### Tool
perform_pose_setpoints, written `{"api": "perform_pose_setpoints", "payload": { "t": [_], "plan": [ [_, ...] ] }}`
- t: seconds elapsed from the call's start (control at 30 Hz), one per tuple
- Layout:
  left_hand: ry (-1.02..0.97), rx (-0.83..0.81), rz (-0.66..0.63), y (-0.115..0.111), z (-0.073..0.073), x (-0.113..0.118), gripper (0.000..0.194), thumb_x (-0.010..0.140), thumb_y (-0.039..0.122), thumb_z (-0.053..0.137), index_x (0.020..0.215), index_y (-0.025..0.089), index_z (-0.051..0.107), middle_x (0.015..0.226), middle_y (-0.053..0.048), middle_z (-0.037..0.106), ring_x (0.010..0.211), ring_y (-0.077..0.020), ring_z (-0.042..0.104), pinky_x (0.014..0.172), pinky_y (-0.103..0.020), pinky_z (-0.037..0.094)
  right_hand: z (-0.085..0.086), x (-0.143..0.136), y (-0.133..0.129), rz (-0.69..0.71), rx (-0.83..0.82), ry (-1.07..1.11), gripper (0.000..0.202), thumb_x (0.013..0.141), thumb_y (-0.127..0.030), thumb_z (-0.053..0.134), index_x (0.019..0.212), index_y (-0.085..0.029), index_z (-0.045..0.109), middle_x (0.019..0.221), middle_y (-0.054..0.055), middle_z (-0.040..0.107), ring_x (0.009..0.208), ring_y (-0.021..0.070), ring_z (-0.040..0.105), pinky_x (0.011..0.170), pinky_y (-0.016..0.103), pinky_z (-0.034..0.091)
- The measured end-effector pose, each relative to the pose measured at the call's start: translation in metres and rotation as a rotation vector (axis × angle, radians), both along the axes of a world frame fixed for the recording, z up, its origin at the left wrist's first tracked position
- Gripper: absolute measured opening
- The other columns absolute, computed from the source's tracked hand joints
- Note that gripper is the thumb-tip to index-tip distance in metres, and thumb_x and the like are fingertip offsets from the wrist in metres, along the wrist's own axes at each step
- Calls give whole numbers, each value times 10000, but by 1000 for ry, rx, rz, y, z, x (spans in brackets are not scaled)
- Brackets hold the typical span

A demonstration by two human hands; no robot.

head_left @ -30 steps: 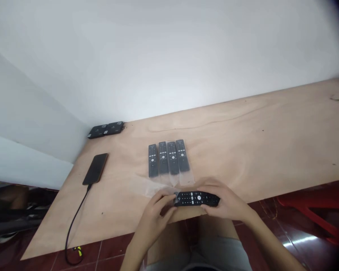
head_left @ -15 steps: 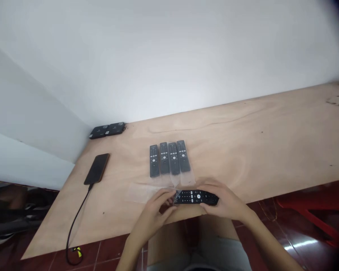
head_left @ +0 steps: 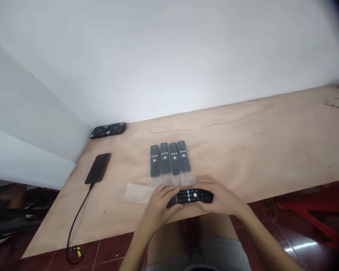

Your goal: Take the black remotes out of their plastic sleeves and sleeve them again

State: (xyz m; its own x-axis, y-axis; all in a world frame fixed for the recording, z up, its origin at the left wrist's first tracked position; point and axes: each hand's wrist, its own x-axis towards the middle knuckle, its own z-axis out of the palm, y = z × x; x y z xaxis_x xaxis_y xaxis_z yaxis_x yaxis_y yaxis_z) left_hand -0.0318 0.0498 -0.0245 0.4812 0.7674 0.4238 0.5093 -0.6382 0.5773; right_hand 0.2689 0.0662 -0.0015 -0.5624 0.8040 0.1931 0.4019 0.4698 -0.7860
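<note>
A black remote control [head_left: 190, 195] lies sideways between my hands at the table's near edge, its buttons facing up. My left hand [head_left: 162, 201] is closed around its left end, where a bit of clear plastic shows by the fingers. Around the right end, my right hand [head_left: 219, 195] has its fingers and thumb closed. Just beyond, several remotes in clear sleeves stand side by side, among them a leftmost remote [head_left: 154, 161] and a rightmost remote [head_left: 184, 156]. An empty-looking clear plastic sleeve [head_left: 138, 193] lies flat to the left of my left hand.
A phone [head_left: 98, 168] with a black cable [head_left: 78, 218] rests on the left of the wooden table [head_left: 257, 158]. Two black boxes [head_left: 107, 130] sit in the back corner against the white wall. A red stool [head_left: 307, 210] stands on the floor at right.
My left hand has closed further over the remote's left end, covering more of it. The remote and my right hand have shifted slightly left.
</note>
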Motion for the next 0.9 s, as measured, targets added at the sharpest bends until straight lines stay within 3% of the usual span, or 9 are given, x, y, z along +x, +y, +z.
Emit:
{"api": "perform_pose_setpoints", "payload": {
  "t": [0.17, 0.23, 0.37, 0.63, 0.77, 0.9],
  "plan": [
    [32, -247, -15, -7, 11, -14, 711, 918, 277, 896, 1561, 342, 599, 1510, -111, 661, 1391, -309, 647, 1165, -543, 583, -1, 0, 4, 10, 0, 8, 494, 829, -208, 844, 1308, -321, 795, 1267, 41, 806, 1240, 349, 718, 1128, 506, 547],
    [33, -312, 5, -9, 13, -21, 718, 941, 239, 863, 1585, 363, 573, 1538, -96, 640, 1408, -295, 646, 1182, -529, 573, -2, 0, 4, 12, -1, 19, 472, 827, -209, 843, 1286, -313, 799, 1248, 42, 805, 1223, 345, 719, 1117, 505, 548],
    [-31, -202, 44, -12, 7, -22, 554, 997, 231, 793, 1520, 334, 640, 1410, -100, 724, 1306, -291, 706, 1105, -525, 618, -2, -1, 3, 0, -8, 20, 466, 810, -193, 846, 1258, -313, 802, 1207, 32, 809, 1190, 338, 724, 1098, 499, 552],
    [-88, -66, 18, -11, 0, 2, 435, 987, 228, 814, 1407, 282, 714, 1286, -116, 792, 1217, -296, 738, 1036, -519, 646, -3, -10, 2, 37, 20, 36, 559, 815, -211, 832, 1355, -337, 763, 1269, 23, 825, 1184, 330, 737, 1141, 513, 519],
    [-75, -46, 4, -9, 1, 11, 472, 969, 193, 822, 1417, 290, 710, 1301, -112, 788, 1206, -293, 735, 1042, -511, 638, -3, -17, 5, 49, 25, 34, 575, 824, -204, 830, 1378, -335, 749, 1306, 32, 819, 1201, 332, 734, 1172, 537, 501],
    [9, -123, 11, -7, 8, 6, 670, 905, 242, 900, 1515, 327, 636, 1393, -109, 732, 1277, -311, 693, 1090, -524, 610, -2, -10, 6, 51, -8, -8, 568, 892, -293, 860, 1439, -345, 718, 1394, 62, 754, 1319, 344, 666, 1199, 544, 502]
  ]
}}
